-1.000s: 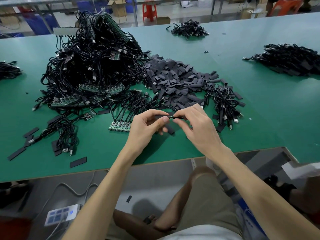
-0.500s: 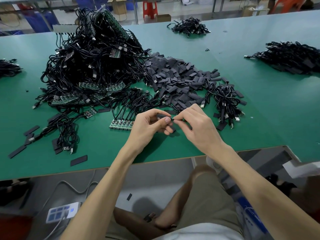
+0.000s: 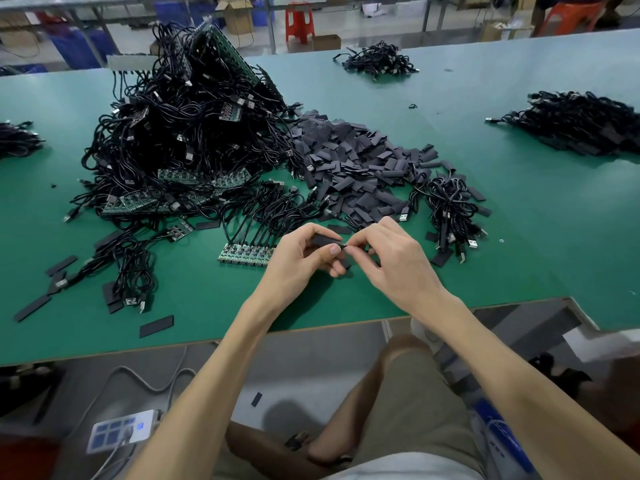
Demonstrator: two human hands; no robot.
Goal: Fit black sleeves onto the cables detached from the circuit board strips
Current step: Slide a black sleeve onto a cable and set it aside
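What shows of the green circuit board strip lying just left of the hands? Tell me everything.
The circuit board strip is a narrow green row of small boards joined side by side, dotted with dark components, pale along its near edge. It lies flat on the green table, and black cables run from its far edge. Its right end reaches the left hand; whether they touch cannot be told.

From my remote console I count two hands, left hand [image 3: 298, 265] and right hand [image 3: 398, 265]; one sleeve heap [image 3: 360, 168]; one cable mound [image 3: 187, 133]; three outlying cable piles [image 3: 377, 62]; one red stool [image 3: 299, 20].
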